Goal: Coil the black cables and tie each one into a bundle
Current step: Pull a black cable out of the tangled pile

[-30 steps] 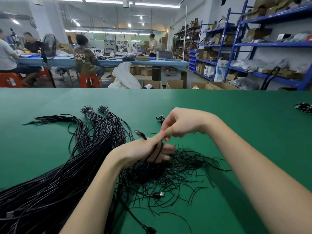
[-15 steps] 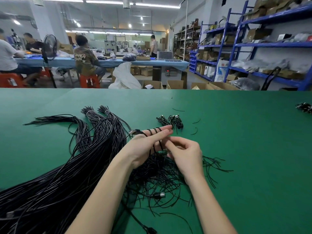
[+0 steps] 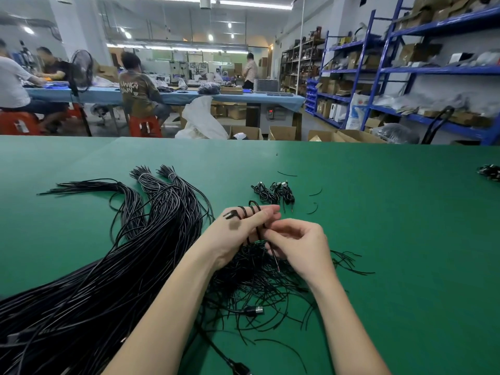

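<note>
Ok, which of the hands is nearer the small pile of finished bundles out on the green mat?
Left. The left hand, wrapped in cable, has its fingertips just short of the finished bundles. The right hand sits nearer the person, farther from them.

Beyond your green table [image 3: 378,239], blue shelves [image 3: 433,71] hold boxes; workers sit on red stools [image 3: 144,125].

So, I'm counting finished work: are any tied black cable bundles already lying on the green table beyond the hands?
Yes, a few small tied black cable bundles lie on the green table just beyond the left hand.
</note>
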Demonstrator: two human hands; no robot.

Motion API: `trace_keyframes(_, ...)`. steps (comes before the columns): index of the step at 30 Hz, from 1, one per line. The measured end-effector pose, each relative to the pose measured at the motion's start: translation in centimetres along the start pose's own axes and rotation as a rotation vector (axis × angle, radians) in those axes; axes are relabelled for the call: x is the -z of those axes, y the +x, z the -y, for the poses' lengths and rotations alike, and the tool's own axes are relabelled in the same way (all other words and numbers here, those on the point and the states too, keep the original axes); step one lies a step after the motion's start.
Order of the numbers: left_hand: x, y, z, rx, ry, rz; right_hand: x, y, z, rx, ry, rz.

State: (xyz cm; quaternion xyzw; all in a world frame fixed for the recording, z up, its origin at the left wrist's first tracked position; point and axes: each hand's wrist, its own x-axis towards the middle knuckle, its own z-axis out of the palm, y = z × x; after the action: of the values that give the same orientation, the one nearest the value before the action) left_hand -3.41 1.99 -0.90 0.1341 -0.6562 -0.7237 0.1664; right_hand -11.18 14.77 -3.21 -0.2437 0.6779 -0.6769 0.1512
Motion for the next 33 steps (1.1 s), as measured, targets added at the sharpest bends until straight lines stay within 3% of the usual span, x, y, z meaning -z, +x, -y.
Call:
trace_keyframes(4, 0.0, -0.2, -0.4, -0.084, 0.169, 0.026, 0.8, 0.1, -0.2, -0.014, -0.223, 0.027)
trace_keyframes(7, 0.5, -0.6, -1.1, -0.137, 0.387, 0.100, 1.8, 0.1, 1.1, 0.162, -0.267, -0.013)
trace_keyframes(10, 0.7, -1.8, -2.0, -0.090, 0.509, 0.337, 2.1, -0.6, 2.7, 0.310, -0.238, 0.267)
trace_keyframes(12, 0.7, -2.3, -2.2, -0.092, 0.568, 0.464, 1.7, -1.1, 3.4, 0.263, -0.177, 0.467)
trace_keyframes(14, 0.6, -2.3, -2.1, -0.091, 0.652, 0.484, 1.4, -1.3, 3.6, 0.183, -0.072, 0.542)
trace_keyframes(17, 0.2, -2.3, -1.9, -0.030, 0.597, 0.540, 1.3, -1.3, 3.7, 0.151, -0.076, 0.518)
trace_keyframes(20, -0.7, -2.5, -2.0, 0.054, 0.511, 0.649, 1.1, -1.0, 3.3, 0.242, -0.229, 0.409)
trace_keyframes(23, -0.4, -2.1, -1.7, 0.050, 0.437, 0.608, 1.1, -0.5, 2.6, 0.304, -0.230, 0.325)
trace_keyframes(33, -0.4, -1.8, -1.6, 0.037, 0.333, 0.514, 1.0, 0.5, 2.0, 0.205, -0.140, 0.183)
